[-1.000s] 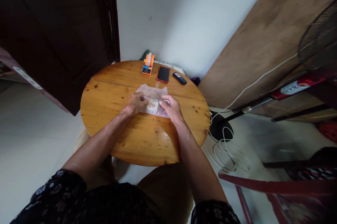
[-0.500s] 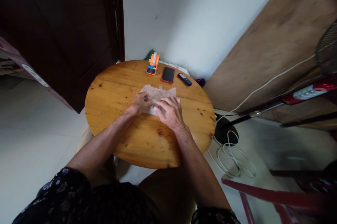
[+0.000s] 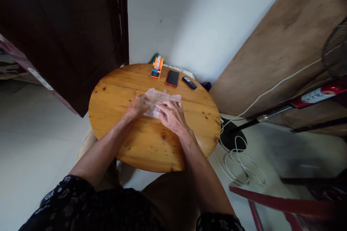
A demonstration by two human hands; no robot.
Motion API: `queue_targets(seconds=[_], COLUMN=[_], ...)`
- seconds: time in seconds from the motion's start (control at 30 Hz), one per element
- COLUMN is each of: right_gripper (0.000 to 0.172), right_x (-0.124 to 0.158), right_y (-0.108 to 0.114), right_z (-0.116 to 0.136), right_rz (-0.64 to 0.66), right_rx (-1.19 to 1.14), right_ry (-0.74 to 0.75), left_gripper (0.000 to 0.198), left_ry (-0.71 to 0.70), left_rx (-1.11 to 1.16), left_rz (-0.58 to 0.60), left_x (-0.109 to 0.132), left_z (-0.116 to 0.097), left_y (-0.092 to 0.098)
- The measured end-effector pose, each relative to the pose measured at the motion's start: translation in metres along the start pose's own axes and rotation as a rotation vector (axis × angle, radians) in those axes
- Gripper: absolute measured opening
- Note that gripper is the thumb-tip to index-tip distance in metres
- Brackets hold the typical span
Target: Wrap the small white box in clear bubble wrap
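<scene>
A crumpled translucent sheet that looks like bubble wrap (image 3: pixel 158 97) lies on the round wooden table (image 3: pixel 108 115). At its left edge is my left hand (image 3: pixel 138 106), with fingers and thumb apart and touching the sheet. My right hand (image 3: pixel 173 116) rests over the right part of the sheet, fingers spread and slightly bent. Both hands partly cover the wrap, and whatever may lie under it cannot be made out. A small clear strip (image 3: pixel 165 90), perhaps tape, sticks out at the sheet's far edge.
Toward the back of the table stand an orange tape dispenser (image 3: pixel 157 67), a dark smartphone with red edges (image 3: pixel 172 78) and a small black keypad phone (image 3: pixel 189 82). Wall and dark door close off the back and left. A fan base (image 3: pixel 233 138) and coiled white cable (image 3: pixel 241 164) lie right.
My left hand has slid left, away from the middle of the sheet, uncovering more of it. The right hand has shifted slightly left. The phones and tape dispenser stay put.
</scene>
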State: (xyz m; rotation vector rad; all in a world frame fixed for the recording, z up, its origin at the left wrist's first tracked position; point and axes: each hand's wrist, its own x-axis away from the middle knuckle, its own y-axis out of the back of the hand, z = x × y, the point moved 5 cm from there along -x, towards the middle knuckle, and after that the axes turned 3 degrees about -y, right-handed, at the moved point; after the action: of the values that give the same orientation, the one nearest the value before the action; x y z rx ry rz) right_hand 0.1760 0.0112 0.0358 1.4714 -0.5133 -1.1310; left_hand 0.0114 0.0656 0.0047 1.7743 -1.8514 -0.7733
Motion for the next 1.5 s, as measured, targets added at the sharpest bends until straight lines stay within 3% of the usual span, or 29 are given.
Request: queue_targets(seconds=[0.1,0.23,0.37,0.5,0.63,0.73,0.87,1.03,1.17,1.27,1.37,1.5], right_gripper=[0.032,0.031,0.029,0.029,0.029,0.028,0.028,0.021,0.035,0.045,0.039,0.030], right_x=[-0.001,-0.001,-0.001,-0.002,-0.002,-0.002,-0.002,-0.004,-0.004,-0.003,-0.002,-0.001], right_y=[0.001,0.002,0.001,0.001,0.001,0.002,0.002,0.001,0.001,0.000,0.000,0.001], right_z=[0.003,0.005,0.005,0.005,0.006,0.006,0.007,0.004,-0.004,-0.008,-0.013,-0.023], right_rz=[0.021,-0.001,-0.025,-0.035,-0.034,-0.036,-0.034,-0.030,-0.085,-0.112,-0.126,-0.120], right_rx=[0.040,0.048,0.046,0.052,0.041,0.033,0.039,-0.038,-0.179,-0.260,-0.328,-0.363], right_ry=[-0.004,0.001,0.017,0.025,0.024,0.024,0.025,-0.018,-0.058,-0.064,-0.088,-0.159], left_gripper=[0.030,0.043,0.054,0.052,0.031,0.011,0.012,0.010,0.013,0.014,0.012,0.019], left_ry=[-0.031,-0.029,0.098,0.159,0.144,0.135,0.127,0.117,0.021,-0.161,-0.317,-0.421], left_rx=[-0.203,-0.449,-0.507,-0.516,-0.347,0.003,0.415,0.491,0.403,0.228,0.030,-0.110], left_rz=[0.007,-0.060,0.013,0.063,0.077,0.076,0.034,0.066,0.192,0.243,0.252,0.218], left_x=[0.007,0.017,0.019,0.016,0.009,0.006,0.007,0.013,0.019,0.024,0.027,0.030], left_z=[-0.009,-0.016,-0.007,-0.002,0.005,0.009,-0.004,-0.030,-0.039,-0.047,-0.057,-0.061], left_y=[-0.002,0.010,0.025,0.031,0.026,0.019,0.007,-0.008,-0.008,-0.004,-0.002,-0.001])
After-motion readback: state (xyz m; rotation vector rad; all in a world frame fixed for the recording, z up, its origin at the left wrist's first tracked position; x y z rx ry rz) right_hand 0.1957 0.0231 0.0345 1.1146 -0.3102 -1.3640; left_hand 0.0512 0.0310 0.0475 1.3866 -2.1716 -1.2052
